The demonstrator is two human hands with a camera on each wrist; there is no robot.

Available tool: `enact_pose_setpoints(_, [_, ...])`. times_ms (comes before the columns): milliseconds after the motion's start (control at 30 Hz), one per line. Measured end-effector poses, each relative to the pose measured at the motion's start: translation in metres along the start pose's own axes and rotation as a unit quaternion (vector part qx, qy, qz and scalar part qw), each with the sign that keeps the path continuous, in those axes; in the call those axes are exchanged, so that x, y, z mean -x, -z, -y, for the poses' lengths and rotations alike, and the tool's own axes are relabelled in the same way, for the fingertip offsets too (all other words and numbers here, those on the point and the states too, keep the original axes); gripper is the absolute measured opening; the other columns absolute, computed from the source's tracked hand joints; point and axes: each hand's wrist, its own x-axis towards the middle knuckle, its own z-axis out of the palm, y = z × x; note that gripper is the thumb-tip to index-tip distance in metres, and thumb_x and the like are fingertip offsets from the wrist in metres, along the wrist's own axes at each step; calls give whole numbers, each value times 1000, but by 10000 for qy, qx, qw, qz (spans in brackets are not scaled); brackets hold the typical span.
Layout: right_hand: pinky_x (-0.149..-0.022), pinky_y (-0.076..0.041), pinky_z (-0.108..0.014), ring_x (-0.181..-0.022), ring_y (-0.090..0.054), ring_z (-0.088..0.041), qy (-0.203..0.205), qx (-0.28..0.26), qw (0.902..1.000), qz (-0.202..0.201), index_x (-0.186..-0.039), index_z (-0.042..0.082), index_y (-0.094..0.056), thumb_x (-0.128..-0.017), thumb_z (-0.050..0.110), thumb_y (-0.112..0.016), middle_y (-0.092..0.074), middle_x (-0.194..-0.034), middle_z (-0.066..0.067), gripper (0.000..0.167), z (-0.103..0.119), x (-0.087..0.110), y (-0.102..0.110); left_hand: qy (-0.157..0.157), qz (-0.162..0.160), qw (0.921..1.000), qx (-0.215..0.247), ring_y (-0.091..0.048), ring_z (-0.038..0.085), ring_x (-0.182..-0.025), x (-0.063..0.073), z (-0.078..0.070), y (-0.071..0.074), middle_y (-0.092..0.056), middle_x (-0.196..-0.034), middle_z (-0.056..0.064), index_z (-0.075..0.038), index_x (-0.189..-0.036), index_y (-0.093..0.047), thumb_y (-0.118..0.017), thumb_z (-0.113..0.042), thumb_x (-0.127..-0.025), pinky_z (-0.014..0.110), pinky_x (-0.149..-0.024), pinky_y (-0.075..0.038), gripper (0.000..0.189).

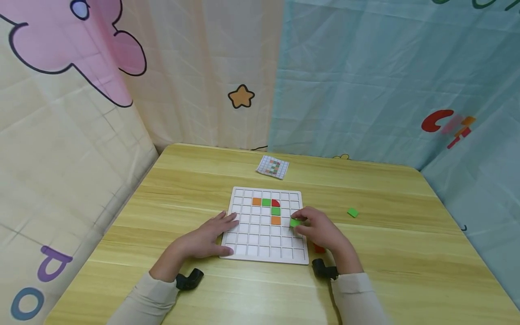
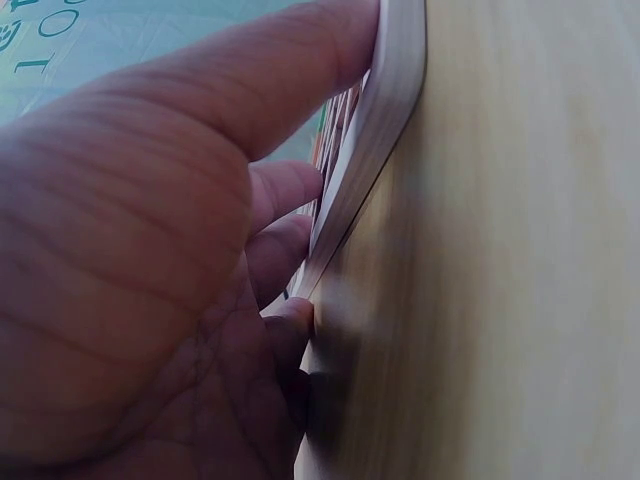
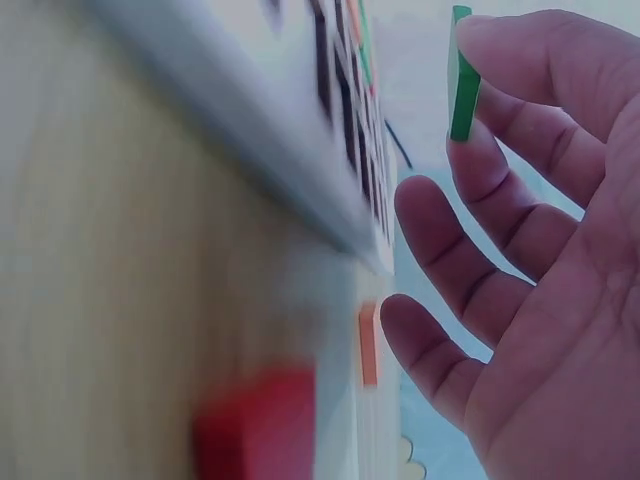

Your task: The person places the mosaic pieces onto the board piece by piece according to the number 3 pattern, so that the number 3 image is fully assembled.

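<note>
The left hand (image 1: 205,237), fingers spread, rests on the left edge of the white grid board (image 1: 253,249), mid-tabletop (image 1: 252,298). Above the board's right side, the right hand (image 1: 322,229) has a green tile (image 1: 294,223) clamped between thumb and fingers (a loose green tile (image 1: 353,212) lies nearer the tabletop's right edge). A slack pinch could drop it askew across the grid lines; a push from the left hand could slide the board. The left curtain (image 1: 77,158) shows a purple P-like letter (image 1: 57,254) and a blue O (image 1: 15,305); I can read no brand.
</note>
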Motion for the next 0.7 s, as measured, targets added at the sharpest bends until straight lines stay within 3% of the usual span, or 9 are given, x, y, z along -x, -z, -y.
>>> enact_pose_setpoints(367, [-95, -48, -44, -105, -58, -22, 559, -20, 9984, 50, -111, 9, -72, -89, 6, -69, -63, -108, 0, 23, 20, -20, -17, -50, -22, 10000, 0, -5, 34, -151, -1, 2, -2, -20, -164, 5, -9, -155, -35, -73, -40, -90, 58, -116, -14, 81])
enact_pose_setpoints(700, [-91, -48, -41, -94, -56, -19, 899, 135, 9957, 171, -110, 7, -71, -88, 5, -70, -62, -104, -1, 22, 35, -39, -40, -15, -14, 10000, 1, -5, 35, -151, 1, 0, -1, -21, -164, 5, -10, -155, -36, -73, -39, -90, 59, -116, -14, 81])
